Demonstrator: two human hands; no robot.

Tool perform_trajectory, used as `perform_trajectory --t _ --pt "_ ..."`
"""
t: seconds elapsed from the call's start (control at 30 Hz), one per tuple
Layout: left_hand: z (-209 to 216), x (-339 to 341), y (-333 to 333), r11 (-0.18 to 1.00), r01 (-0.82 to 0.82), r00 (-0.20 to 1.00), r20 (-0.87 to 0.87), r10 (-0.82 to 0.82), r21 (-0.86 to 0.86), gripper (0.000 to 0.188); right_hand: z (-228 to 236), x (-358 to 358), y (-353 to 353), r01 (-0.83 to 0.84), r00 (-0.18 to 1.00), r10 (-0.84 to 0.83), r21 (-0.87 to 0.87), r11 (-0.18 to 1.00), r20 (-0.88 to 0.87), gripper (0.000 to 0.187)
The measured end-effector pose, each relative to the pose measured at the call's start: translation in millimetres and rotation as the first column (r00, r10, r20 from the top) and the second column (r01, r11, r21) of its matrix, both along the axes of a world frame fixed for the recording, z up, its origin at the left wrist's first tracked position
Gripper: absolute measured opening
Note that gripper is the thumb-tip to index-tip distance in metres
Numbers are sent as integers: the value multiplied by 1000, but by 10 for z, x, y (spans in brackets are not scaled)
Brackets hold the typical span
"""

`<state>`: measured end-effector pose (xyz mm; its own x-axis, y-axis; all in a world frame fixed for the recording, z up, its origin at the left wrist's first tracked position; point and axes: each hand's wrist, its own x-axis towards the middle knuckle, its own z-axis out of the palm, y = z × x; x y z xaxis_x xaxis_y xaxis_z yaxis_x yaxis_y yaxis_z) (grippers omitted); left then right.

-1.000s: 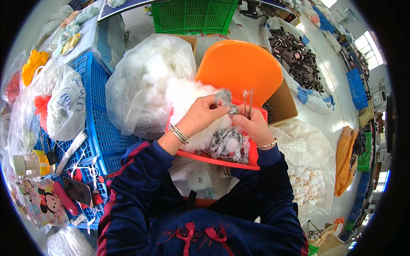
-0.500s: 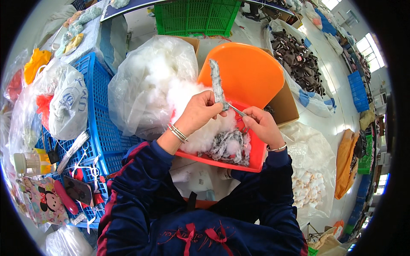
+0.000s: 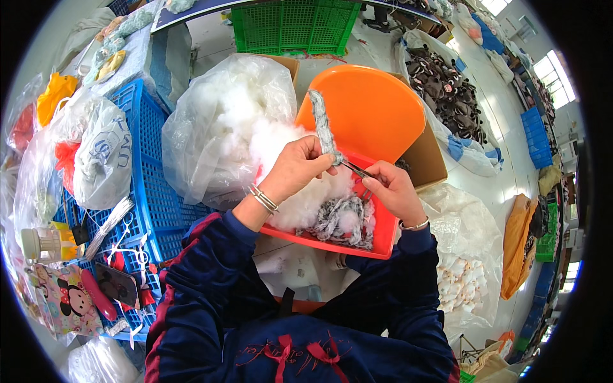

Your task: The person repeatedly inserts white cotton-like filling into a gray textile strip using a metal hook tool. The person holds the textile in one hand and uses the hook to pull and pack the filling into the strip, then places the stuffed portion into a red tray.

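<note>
My left hand (image 3: pixel 295 168) pinches the lower end of a grey furry fabric strip (image 3: pixel 322 121), which looks like a narrow plush tube and points up and away. In my right hand (image 3: pixel 393 191) are slim metal forceps (image 3: pixel 356 168), their tips at the strip's lower end beside my left fingertips. Whether the tips are inside the fabric I cannot tell. Below both hands lies a red tray (image 3: pixel 383 239) with white fluffy stuffing (image 3: pixel 286 209) on its left and a heap of similar grey furry pieces (image 3: pixel 329 223) near its front.
An orange chair back (image 3: pixel 367 105) rises behind the tray. On the left are a clear bag of stuffing (image 3: pixel 220 108) and a blue crate (image 3: pixel 142 159) with scissors (image 3: pixel 142 255) on it. A cardboard box (image 3: pixel 426 156) and a bag of white pieces (image 3: pixel 463 281) stand right.
The forceps' handles have spread a little, and my right hand has shifted slightly. The strip's upper end has tilted slightly left; my left hand keeps its grip.
</note>
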<state>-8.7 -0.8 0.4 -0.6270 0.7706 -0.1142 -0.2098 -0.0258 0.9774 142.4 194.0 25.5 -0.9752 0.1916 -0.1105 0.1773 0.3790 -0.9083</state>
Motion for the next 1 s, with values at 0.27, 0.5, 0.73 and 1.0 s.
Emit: perform_trajectory --t 0.27,0.5,0.73,1.0 --pt "-34 -7 4 999 31 999 8 -31 34 10 -59 12 28 -10 1000 10 -39 999 -23 12" --pt "-13 -12 -15 998 29 998 56 -32 57 10 -28 20 42 -19 999 19 12 1000 -33 11" --pt "-19 -12 -20 997 41 995 85 -47 70 11 -10 11 13 -20 997 24 61 998 -70 10" --pt "11 -11 -27 997 43 994 96 -49 69 14 -18 17 18 -18 997 21 43 999 -71 10"
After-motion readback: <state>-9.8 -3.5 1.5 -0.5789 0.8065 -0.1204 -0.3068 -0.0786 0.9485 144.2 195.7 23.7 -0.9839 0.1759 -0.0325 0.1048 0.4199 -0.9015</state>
